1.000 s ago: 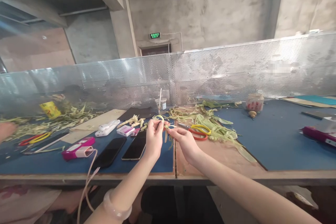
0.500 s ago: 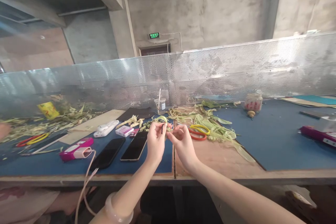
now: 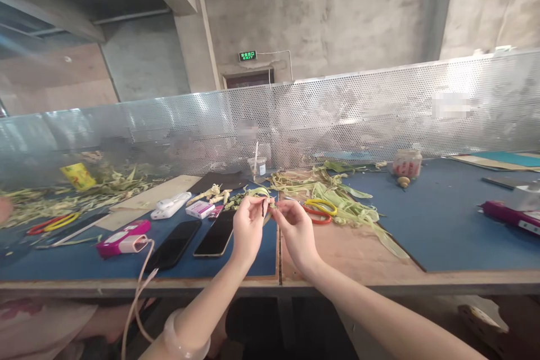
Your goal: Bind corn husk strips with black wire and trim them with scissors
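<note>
Above the table's front middle, my left hand (image 3: 248, 230) pinches a pale green leaf strip (image 3: 261, 191), which looks like corn husk and curves up over the fingertips. A thin dark piece (image 3: 264, 207) shows by those fingers; I cannot tell what it is. Close beside it, the fingertips of my right hand (image 3: 298, 234) are closed on the strip's other end, largely hidden by the fingers. Just behind my right hand lie scissors with red and yellow handles (image 3: 324, 203). Loose green husks (image 3: 356, 202) spread behind and to the right of them.
Left of my hands lie two phones (image 3: 216, 234) (image 3: 175, 244), a small box (image 3: 199, 210), a white device (image 3: 171, 206) and a magenta device (image 3: 123, 238) with a cable. A cup with a straw (image 3: 257, 169) and a jar (image 3: 407, 163) stand before the perforated screen (image 3: 358, 107).
My hands have drawn closer together at the fingertips, the right shifting slightly left. Less of the strip's curl shows above my left fingers.
</note>
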Available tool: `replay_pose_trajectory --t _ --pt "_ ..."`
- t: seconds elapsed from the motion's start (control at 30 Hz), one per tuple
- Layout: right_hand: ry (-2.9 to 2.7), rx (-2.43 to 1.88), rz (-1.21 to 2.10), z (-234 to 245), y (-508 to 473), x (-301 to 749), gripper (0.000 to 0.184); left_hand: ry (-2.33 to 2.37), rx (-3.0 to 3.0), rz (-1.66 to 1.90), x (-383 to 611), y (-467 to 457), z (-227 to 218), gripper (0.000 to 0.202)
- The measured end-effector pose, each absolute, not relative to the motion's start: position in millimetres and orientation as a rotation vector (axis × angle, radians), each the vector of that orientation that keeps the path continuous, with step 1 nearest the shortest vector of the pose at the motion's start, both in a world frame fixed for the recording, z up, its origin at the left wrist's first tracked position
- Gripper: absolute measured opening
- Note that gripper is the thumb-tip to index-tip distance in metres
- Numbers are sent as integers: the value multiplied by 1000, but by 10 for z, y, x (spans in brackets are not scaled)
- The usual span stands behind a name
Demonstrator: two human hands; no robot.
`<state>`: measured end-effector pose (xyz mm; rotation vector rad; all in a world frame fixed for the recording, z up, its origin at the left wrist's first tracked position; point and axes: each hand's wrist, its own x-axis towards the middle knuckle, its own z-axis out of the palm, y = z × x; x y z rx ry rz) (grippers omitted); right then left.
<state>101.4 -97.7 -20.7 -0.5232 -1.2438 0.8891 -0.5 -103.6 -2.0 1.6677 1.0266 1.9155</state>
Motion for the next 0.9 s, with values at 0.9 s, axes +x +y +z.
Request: replay_pose_trajectory --t 0.9 --pt "-1345 -606 886 -214 -958 1031 28 1004 1725 1841 -133 -986 63 11"
